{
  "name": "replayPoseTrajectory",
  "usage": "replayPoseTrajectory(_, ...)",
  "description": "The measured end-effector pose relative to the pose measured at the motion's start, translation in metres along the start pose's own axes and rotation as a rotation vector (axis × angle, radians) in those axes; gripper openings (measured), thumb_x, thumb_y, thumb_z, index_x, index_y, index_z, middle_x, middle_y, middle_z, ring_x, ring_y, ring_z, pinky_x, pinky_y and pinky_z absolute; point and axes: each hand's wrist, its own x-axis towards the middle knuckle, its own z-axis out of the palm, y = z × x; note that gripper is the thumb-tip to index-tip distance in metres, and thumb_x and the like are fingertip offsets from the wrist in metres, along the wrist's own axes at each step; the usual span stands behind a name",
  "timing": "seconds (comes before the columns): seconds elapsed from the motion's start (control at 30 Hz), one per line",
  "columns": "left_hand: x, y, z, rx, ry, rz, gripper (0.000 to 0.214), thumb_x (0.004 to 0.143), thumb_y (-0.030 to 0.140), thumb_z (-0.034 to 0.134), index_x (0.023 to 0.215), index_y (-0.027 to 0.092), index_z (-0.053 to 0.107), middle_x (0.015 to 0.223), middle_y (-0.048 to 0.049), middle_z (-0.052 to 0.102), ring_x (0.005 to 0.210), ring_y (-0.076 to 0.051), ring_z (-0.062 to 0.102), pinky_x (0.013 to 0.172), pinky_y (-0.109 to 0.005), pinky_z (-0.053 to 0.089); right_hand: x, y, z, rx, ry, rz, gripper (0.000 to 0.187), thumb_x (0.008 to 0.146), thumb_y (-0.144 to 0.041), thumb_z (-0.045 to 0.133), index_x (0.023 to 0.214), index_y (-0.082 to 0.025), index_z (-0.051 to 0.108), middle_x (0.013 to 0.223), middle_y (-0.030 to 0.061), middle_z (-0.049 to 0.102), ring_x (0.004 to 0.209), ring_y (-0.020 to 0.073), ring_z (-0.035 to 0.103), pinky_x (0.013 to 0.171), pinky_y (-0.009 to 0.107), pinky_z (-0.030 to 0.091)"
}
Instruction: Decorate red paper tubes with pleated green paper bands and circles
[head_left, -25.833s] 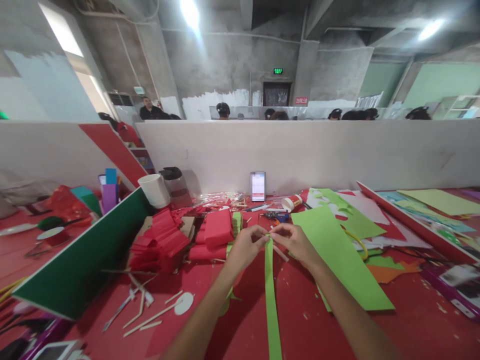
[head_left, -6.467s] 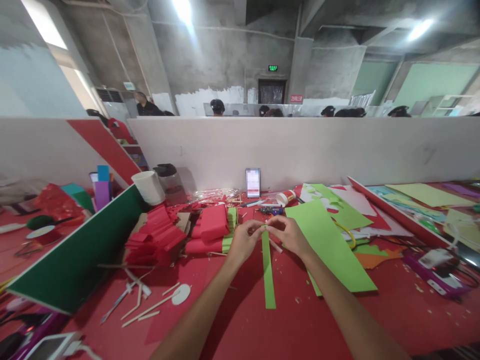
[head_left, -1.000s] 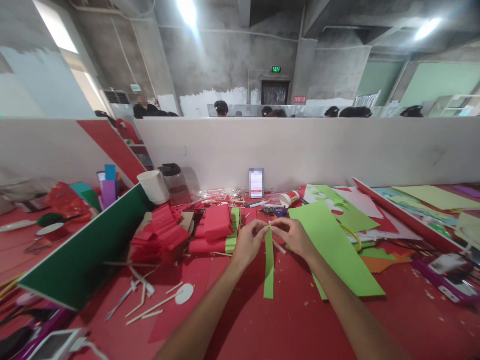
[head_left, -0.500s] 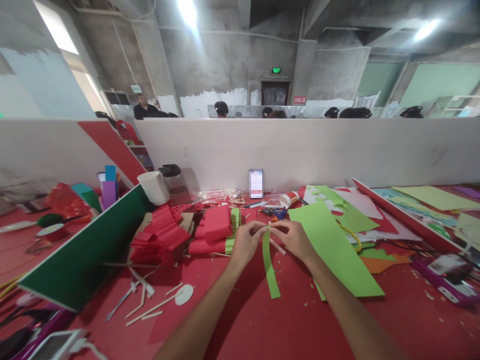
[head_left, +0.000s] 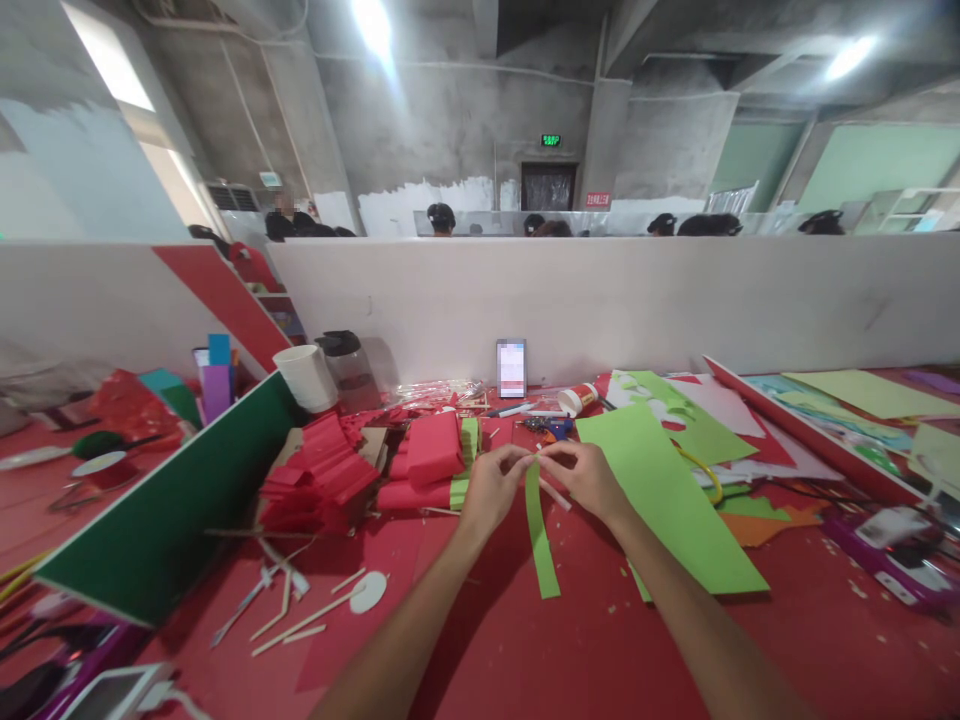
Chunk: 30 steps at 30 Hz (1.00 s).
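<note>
A narrow light-green paper strip [head_left: 541, 540] hangs down toward me, its top end pinched between the fingertips of both hands. My left hand [head_left: 491, 487] is closed on that end from the left. From the other side, my right hand [head_left: 589, 478] grips it too, thumb and forefinger pressed together. The fingertips nearly meet, so the very top of the strip is mostly covered. Just beyond them lies a blue glue gun [head_left: 555, 428]. A large light-green paper sheet [head_left: 667, 500] lies right beside my right forearm.
Folded red crepe paper [head_left: 322, 475] is heaped at left, beside a green divider [head_left: 172, 500]. Thin wooden sticks [head_left: 304, 622] and a white disc [head_left: 368, 592] lie nearer. A phone [head_left: 511, 368] leans on the back partition. A purple power strip [head_left: 889, 565] with cables sits at right.
Hardly anything differs. Both hands keep their pinch on the green strip at the same spot, and the view has shifted very slightly.
</note>
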Motion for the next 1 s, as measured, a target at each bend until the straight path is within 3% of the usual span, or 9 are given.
replayPoseTrajectory(0.33,-0.0023,0.0066,0.0006,0.021,-0.009,0.031,0.021,0.087,0.031,0.056,0.081,0.014,0.066,0.074,-0.0025,0.067,0.066,-0.014,0.057,0.062,-0.023,0.041,-0.0006,-0.0039,0.0011,0.027,-0.01,-0.013,0.013,0.082,-0.025,0.063,0.083,-0.018,0.073,0.083,0.0053,0.076,0.078,0.0215,0.07,0.072,0.029,0.052)
replayPoseTrajectory(0.67,-0.0027,0.0029,-0.0037,0.085,-0.017,0.063,0.019,0.089,0.029,0.053,0.08,0.016,0.064,0.071,-0.0004,0.063,0.065,-0.014,0.055,0.063,-0.023,0.04,-0.0024,-0.0052,0.0018,-0.015,-0.018,-0.136,0.008,0.084,-0.023,0.063,0.081,-0.02,0.07,0.082,0.0028,0.074,0.076,0.0179,0.067,0.07,0.026,0.05)
replayPoseTrajectory(1.0,-0.0019,0.0067,0.001,-0.063,-0.046,0.026,0.026,0.09,0.038,0.054,0.086,0.015,0.066,0.075,-0.0023,0.066,0.069,-0.016,0.058,0.065,-0.024,0.043,-0.0016,0.0009,0.0028,0.004,0.013,-0.157,0.006,0.083,-0.018,0.061,0.085,-0.02,0.066,0.08,0.002,0.071,0.073,0.017,0.067,0.07,0.027,0.051)
